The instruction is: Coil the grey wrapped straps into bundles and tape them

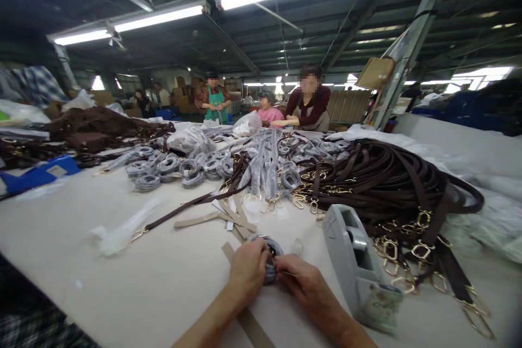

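A coiled strap wrapped in clear plastic lies on the table in front of me, partly covered by my hands. My left hand is closed round its left side. The fingers of my right hand are pinched together at the coil's right edge, and a thin end seems to show between them, too small to make out. A flat beige strip passes beneath my left wrist. To the right of my hands stands a grey tape dispenser with a roll of clear tape.
Dark brown straps with gold clasps are heaped at the right. Plastic-wrapped coils spread across the middle. Beige strips and a plastic bag lie left of my hands. A blue object sits farther left. Several people are beyond the table.
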### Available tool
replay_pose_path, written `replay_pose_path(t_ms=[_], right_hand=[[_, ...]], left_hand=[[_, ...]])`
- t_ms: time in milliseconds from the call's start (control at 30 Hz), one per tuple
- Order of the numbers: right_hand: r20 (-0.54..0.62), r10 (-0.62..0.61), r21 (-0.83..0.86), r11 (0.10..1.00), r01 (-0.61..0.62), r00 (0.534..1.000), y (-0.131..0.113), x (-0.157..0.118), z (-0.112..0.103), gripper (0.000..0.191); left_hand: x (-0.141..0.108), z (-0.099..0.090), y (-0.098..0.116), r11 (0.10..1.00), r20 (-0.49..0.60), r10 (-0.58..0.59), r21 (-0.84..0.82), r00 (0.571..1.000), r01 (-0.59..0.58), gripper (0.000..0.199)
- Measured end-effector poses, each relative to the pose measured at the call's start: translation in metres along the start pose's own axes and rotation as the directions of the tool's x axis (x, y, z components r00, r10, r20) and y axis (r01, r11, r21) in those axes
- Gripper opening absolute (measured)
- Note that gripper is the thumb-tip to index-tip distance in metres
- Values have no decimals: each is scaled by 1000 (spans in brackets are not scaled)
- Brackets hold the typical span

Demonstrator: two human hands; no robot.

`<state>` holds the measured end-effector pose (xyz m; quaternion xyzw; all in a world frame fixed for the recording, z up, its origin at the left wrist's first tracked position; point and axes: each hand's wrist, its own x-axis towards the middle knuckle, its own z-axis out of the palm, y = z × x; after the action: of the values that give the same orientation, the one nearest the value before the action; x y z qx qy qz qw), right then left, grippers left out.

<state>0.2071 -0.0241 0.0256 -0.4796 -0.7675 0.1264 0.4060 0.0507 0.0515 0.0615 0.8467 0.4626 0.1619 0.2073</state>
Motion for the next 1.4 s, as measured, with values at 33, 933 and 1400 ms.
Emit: replay_pose_path(t_ms=[33, 933, 1400], right_hand=[[-13, 17, -11, 1000, -17, 1000, 1, 1, 1, 17], [-156, 157, -60, 984, -168, 975, 6, 17, 10, 11], [-120, 150, -90, 983, -161, 981, 8, 15, 4, 19]], left_hand=[[-1, 1, -2, 1000, -7, 6, -23, 1000, -6, 18], [-10, 24, -13, 961, -155, 127, -224, 980, -160, 8], [-17, 10, -17, 925, -69, 369, -68, 927, -373, 10]])
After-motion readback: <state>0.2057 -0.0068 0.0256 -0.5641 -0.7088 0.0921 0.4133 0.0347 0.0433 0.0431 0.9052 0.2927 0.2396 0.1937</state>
